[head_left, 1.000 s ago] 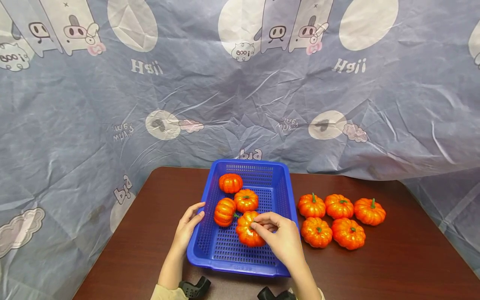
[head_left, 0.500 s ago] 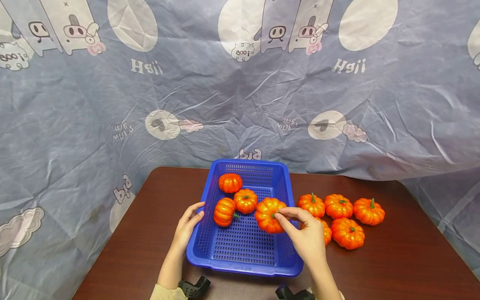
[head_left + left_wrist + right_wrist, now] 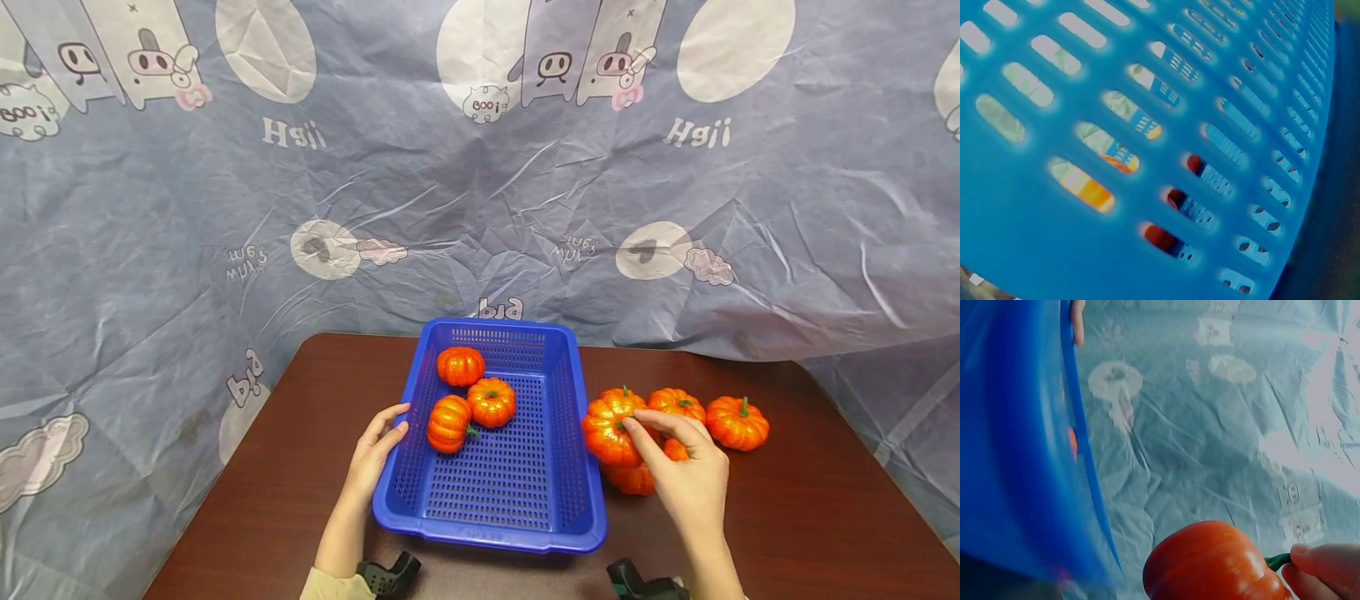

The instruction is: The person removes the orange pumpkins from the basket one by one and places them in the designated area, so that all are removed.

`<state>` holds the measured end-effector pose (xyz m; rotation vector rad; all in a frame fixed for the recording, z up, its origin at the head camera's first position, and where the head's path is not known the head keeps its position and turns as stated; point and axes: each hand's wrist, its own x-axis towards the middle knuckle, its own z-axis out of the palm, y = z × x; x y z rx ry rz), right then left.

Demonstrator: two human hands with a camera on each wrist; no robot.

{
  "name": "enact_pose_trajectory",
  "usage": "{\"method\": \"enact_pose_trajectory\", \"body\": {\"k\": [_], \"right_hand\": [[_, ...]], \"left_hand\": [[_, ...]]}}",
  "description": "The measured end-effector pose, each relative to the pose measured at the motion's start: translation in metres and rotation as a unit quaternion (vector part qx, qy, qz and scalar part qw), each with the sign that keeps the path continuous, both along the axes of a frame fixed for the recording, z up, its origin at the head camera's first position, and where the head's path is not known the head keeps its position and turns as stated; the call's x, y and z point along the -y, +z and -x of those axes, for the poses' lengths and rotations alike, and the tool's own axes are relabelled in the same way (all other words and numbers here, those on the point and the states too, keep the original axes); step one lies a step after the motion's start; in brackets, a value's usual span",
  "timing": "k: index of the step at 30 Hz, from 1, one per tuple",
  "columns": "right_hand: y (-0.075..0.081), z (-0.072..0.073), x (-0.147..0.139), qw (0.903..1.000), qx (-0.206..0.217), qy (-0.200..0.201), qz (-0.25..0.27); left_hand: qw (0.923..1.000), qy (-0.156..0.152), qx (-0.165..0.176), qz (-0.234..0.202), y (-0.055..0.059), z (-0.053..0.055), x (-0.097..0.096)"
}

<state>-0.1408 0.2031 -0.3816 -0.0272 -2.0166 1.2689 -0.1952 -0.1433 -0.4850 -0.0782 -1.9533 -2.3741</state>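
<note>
1. Change: the right hand (image 3: 686, 467) has carried the held pumpkin (image 3: 604, 433) from over the blue perforated basket (image 3: 502, 537) to just outside it, at the basket's 3 o'clock.
2. Right fingers: set narrow, thumb and fingertips pinching the short green stem (image 3: 1277, 561). Any contact between this pumpkin and those behind it cannot be confirmed; they overlap in the head view.
3. Left hand (image 3: 371, 457): unchanged, at the basket's 9 o'clock, fingertips touching the rim. Whether they grip or merely rest cannot be told; the left wrist view shows mainly slotted basket wall.
4. Basket contents: three. The rear pumpkin (image 3: 461, 367) sits toward 11 o'clock, the middle pumpkin (image 3: 491, 404) at 12 o'clock near the centre, and the side-lying pumpkin (image 3: 448, 423) toward 10 o'clock, stem pointing to 4 o'clock.
5. Outside, on the dark brown tabletop (image 3: 795, 508): five more, grouped beyond the basket's 3 o'clock. The outermost pumpkin (image 3: 738, 423) shows fully; the other four are partly covered by the right hand or the held pumpkin.
6. Judgement: the basket count stands at three, and the held pumpkin now falls with the outside group, though not yet released.
</note>
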Motion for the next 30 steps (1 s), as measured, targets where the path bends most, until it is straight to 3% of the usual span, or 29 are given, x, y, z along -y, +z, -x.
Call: {"method": "enact_pose_trajectory", "body": {"k": [5, 13, 30], "right_hand": [[-0.014, 0.007, -0.029, 0.9992, 0.019, -0.033, 0.007], [-0.013, 0.009, -0.057, 0.9959, 0.025, -0.072, 0.049], [-0.02, 0.003, -0.105, 0.9784, 0.024, -0.195, 0.065]], "left_hand": [[1.0, 0.0, 0.0, -0.004, 0.001, 0.0, 0.0], [1.0, 0.003, -0.001, -0.003, 0.001, -0.001, 0.001], [0.9997, 0.007, 0.013, 0.017, 0.003, -0.001, -0.001]]}}
